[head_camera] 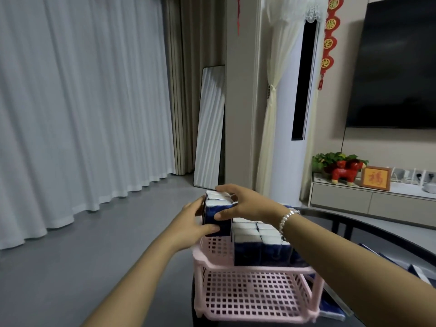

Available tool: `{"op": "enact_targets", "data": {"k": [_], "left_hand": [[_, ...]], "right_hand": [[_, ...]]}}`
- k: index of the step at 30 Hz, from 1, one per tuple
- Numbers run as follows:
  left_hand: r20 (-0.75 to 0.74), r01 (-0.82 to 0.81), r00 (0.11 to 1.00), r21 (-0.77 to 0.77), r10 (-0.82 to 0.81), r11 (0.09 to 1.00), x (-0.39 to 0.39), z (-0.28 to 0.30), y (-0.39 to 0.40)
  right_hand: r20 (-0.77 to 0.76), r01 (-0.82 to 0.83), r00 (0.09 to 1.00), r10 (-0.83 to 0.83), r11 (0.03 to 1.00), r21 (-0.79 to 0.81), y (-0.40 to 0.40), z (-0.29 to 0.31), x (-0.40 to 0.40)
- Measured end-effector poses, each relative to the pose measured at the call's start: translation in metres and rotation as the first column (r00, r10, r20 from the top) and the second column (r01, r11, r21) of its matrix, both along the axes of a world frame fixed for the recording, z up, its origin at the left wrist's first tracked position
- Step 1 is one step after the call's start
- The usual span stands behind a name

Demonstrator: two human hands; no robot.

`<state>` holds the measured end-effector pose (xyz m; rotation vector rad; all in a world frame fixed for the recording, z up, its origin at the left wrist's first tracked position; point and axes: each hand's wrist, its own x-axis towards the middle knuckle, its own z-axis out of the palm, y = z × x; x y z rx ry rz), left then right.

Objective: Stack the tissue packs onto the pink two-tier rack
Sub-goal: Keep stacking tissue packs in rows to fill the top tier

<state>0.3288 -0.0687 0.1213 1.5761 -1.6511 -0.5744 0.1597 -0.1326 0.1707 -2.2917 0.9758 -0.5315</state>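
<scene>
A pink two-tier rack (pixel 254 270) stands at the bottom centre on a dark table. Its upper tier holds several blue-and-white tissue packs (pixel 259 246) standing in rows on the right side. Both hands hold a small bundle of tissue packs (pixel 215 214) upright over the upper tier's far left corner. My left hand (pixel 193 220) grips the bundle's left and lower front side. My right hand (pixel 243 204), with a beaded bracelet at the wrist, grips the bundle from the top and right, thumb on its front. The lower tier (pixel 252 296) shows bare pink mesh.
More tissue packs (pixel 335 308) lie on the dark table (pixel 377 234) to the right of the rack, partly hidden by my right arm. Beyond are grey floor, white curtains, a leaning mirror, a tall white air conditioner and a TV cabinet (pixel 368 201).
</scene>
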Motion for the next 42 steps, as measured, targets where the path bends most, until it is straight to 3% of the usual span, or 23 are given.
{"op": "enact_targets", "data": {"k": [9,16,22,28,34,42], "left_hand": [[0.038,0.036,0.999,0.082,-0.039,0.996,0.015,-0.042,-0.061],[-0.009,0.088,0.996,0.212,-0.088,0.973,0.016,-0.043,-0.077],[0.053,0.086,0.994,0.159,-0.095,0.984,0.004,-0.041,-0.068],[0.079,0.019,0.996,0.213,-0.036,0.977,-0.001,-0.043,-0.058],[0.071,0.035,0.996,0.239,-0.054,0.970,-0.005,-0.038,-0.052],[0.027,0.023,0.999,0.145,-0.028,0.989,-0.017,-0.027,-0.026]], "right_hand": [[-0.352,0.091,0.925,-0.142,0.983,-0.157,-0.066,-0.033,0.026],[-0.437,0.086,0.887,-0.151,0.982,-0.167,-0.074,-0.039,0.030],[-0.454,0.037,0.885,-0.100,0.989,-0.146,-0.063,-0.033,0.022],[-0.501,-0.033,0.864,-0.048,0.988,-0.152,-0.050,-0.030,0.017],[-0.399,-0.062,0.917,-0.006,0.986,-0.158,-0.042,-0.033,0.006],[-0.321,-0.015,0.946,-0.047,0.982,-0.188,-0.034,-0.038,0.000]]}}
